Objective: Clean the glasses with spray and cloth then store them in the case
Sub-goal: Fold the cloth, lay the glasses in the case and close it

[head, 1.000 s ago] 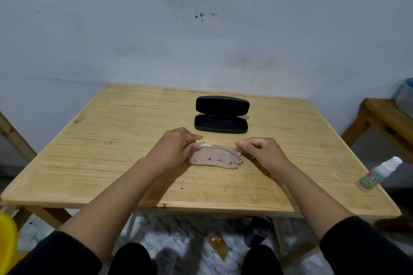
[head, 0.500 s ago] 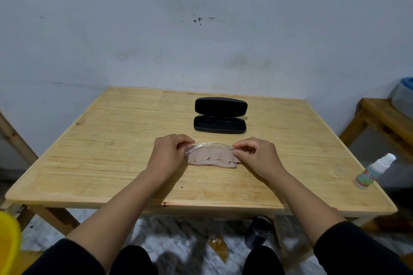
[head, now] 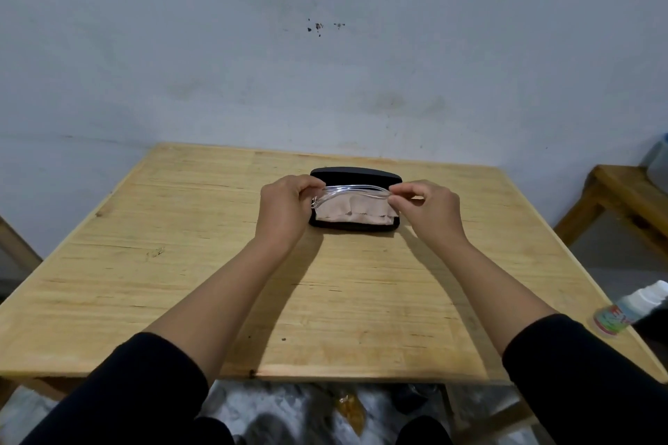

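A: Glasses (head: pixel 352 191) with cloth (head: pixel 352 210) over open case (head: pixel 356 224); long axes parallel, left-right.

B: Left hand (head: pixel 285 211), right hand (head: pixel 432 208) apart, each pinching one end; case directly below.

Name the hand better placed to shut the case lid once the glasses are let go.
Left, narrowly. Both hands pinch the glasses with the cloth over the open case, but the left hand sits right at the lid's end, while the right hand lies further outside.
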{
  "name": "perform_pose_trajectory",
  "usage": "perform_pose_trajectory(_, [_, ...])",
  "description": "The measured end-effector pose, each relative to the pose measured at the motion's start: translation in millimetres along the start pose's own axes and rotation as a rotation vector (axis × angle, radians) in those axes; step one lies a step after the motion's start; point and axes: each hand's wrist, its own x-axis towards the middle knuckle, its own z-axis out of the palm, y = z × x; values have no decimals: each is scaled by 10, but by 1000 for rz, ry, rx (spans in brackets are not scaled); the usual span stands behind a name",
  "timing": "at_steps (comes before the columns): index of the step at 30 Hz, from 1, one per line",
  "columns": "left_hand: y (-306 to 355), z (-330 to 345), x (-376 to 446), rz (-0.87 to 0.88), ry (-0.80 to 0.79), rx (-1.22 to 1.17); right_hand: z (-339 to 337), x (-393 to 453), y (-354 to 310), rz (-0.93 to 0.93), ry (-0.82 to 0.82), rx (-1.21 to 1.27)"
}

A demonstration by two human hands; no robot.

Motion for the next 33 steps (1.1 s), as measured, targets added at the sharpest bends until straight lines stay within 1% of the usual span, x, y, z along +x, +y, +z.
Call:
perform_pose_trajectory(3, [-27,81,74,-13,11,-11,79,82,43,13,35,19])
perform_pose_trajectory(8, [-156,193,134,-47,-19,11,199,118,153,18,32,-5])
perform_pose_trajectory(18, [-288,284,120,-71,-101,67,275,143,254,17,-67,-135])
perform_pose_trajectory(22, [-307,306,138,-99,-130,87,278,166,272,-14,-96,-218])
perform_pose_trajectory(26, [-295,294,138,-109,-144,89,310,156,317,-46,-89,-241])
perform_pose_trajectory(29, [-298,277,122,-93,-158,97,356,114,354,-91,-71,-281])
perform_pose_trajectory(33, [-313,274,90,-59,-161,114,360,91,364,-97,-61,-287])
